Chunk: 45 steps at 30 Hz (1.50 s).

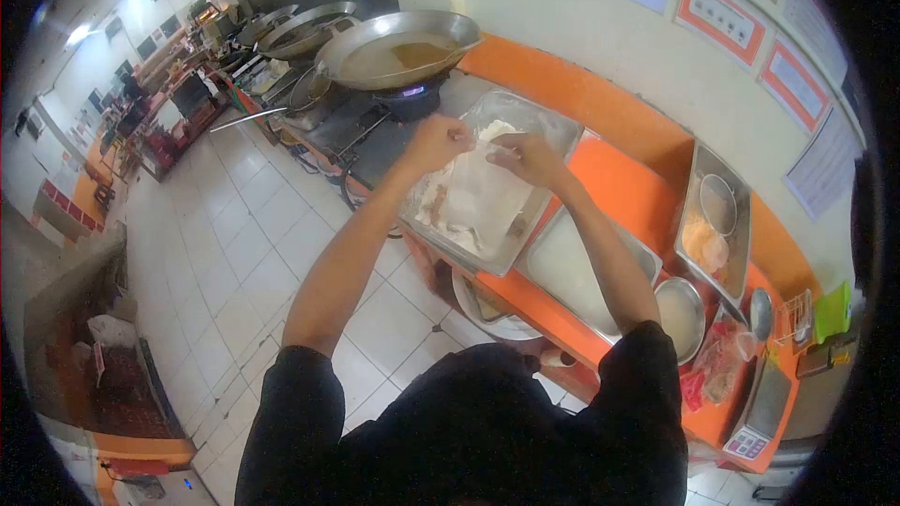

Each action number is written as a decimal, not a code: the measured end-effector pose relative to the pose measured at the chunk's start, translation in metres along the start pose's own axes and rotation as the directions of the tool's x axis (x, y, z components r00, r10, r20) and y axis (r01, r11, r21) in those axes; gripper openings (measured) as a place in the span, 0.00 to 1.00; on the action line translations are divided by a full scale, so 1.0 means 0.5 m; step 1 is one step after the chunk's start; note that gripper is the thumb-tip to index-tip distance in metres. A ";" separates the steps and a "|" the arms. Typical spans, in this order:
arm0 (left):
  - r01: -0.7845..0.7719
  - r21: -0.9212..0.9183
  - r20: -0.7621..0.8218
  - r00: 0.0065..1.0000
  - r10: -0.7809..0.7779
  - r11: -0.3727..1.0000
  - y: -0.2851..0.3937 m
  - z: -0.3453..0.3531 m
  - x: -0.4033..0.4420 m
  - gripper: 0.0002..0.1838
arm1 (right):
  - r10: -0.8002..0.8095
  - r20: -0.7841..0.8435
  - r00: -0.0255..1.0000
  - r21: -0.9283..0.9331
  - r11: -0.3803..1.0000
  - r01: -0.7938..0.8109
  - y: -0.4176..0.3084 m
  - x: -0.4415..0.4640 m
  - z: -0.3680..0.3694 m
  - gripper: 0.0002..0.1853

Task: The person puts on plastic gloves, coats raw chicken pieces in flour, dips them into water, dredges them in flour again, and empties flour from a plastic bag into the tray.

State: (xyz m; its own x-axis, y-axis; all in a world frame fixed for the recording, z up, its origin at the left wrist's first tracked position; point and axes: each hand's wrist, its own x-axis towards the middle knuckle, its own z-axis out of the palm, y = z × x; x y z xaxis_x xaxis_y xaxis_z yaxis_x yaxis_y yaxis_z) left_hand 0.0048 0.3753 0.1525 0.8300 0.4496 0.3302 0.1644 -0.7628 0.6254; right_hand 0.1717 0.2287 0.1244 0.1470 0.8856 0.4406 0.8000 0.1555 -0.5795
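Note:
My left hand [439, 143] and my right hand [534, 161] are over a metal tray [553, 124] at the counter's edge. Their fingers are closed in a pinch on the upper edge of a thin, whitish plastic bag [492, 192], which hangs down between them. White flour [461, 239] lies in the tray, with some brownish pieces partly coated at its left side. The bag hides much of the tray's middle, and what is inside it is hard to make out.
Behind the tray, a large wok [403, 47] of oil sits on a burner. Rightward on the orange counter [623, 173] are a tray of pale liquid [577, 267], a metal bowl [680, 319], a long tray with a sieve [718, 204], and a scale [761, 408].

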 end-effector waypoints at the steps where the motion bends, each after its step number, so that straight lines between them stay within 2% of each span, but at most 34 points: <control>1: -0.008 0.014 0.001 1.000 0.008 1.000 0.003 -0.003 0.004 0.12 | 0.015 0.004 1.000 0.028 0.999 -0.015 -0.003 0.006 -0.002 0.18; 4: -0.015 -0.115 -0.015 1.000 0.014 0.993 -0.004 -0.019 -0.005 0.20 | 0.023 -0.013 1.000 0.123 0.992 -0.021 -0.021 0.023 0.003 0.14; 6: 0.066 -0.275 -0.036 0.996 -0.079 0.959 -0.038 -0.015 -0.042 0.28 | -0.016 -0.075 0.997 0.201 0.979 0.031 -0.023 0.026 0.016 0.13; 7: 0.102 -0.348 -0.037 0.992 -0.122 0.932 -0.066 -0.007 -0.063 0.32 | -0.029 -0.069 0.997 0.174 0.984 0.040 -0.018 0.032 0.018 0.13; 9: 0.046 0.015 0.002 0.999 -0.046 0.999 -0.174 0.041 -0.102 0.40 | -0.053 -0.053 0.997 0.123 0.991 0.059 -0.009 0.041 0.028 0.13; 11: 0.080 0.070 0.045 0.996 -0.083 0.994 -0.210 0.097 -0.144 0.35 | -0.081 -0.108 0.991 0.118 0.988 0.094 -0.011 0.047 0.030 0.13; 14: 0.199 0.027 0.130 0.971 -0.201 0.980 -0.215 0.131 -0.153 0.27 | -0.084 -0.176 0.981 0.141 0.984 0.110 -0.015 0.054 0.018 0.13; 17: 0.237 -0.013 0.011 0.971 -0.237 0.971 -0.260 0.153 -0.150 0.21 | -0.014 -0.203 0.979 0.236 0.970 0.063 -0.016 0.041 -0.002 0.13; 20: 0.209 0.081 0.028 0.977 -0.212 0.975 -0.265 0.113 -0.134 0.20 | 0.074 -0.208 0.975 0.363 0.932 0.007 0.022 0.018 -0.018 0.14; 21: 0.189 0.056 0.022 0.982 -0.190 0.980 -0.257 0.098 -0.130 0.19 | 0.102 -0.207 0.973 0.406 0.914 -0.009 0.038 0.008 -0.022 0.14; 23: 0.148 0.006 0.008 0.989 -0.148 0.989 -0.230 0.061 -0.128 0.18 | 0.141 -0.165 0.976 0.438 0.897 -0.056 0.055 -0.016 -0.034 0.15; 29: -0.009 0.097 0.046 0.999 0.004 0.995 -0.193 -0.008 -0.110 0.18 | 0.196 -0.110 0.974 0.488 0.865 -0.119 0.108 -0.074 -0.047 0.17; 33: 0.004 0.154 0.090 0.996 -0.018 0.988 -0.136 -0.039 -0.095 0.19 | 0.254 -0.085 0.963 0.507 0.844 -0.178 0.138 -0.089 -0.035 0.17; 35: 0.002 0.172 0.113 0.993 -0.022 0.985 -0.117 -0.048 -0.088 0.19 | 0.281 -0.101 0.954 0.545 0.818 -0.184 0.138 -0.098 -0.026 0.16; 45: -0.083 0.172 -0.002 0.996 0.084 0.982 -0.094 -0.060 -0.085 0.15 | 0.359 -0.217 0.908 0.562 0.806 -0.184 0.104 -0.100 -0.037 0.17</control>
State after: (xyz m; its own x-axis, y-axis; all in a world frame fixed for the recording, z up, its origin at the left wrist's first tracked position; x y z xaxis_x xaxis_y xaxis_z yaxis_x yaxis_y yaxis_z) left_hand -0.0543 0.4059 0.1301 0.8397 0.3848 0.3831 0.1844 -0.8657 0.4653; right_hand 0.2167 0.1843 0.0848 0.5467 0.7648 0.3409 0.2910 0.2082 -0.9338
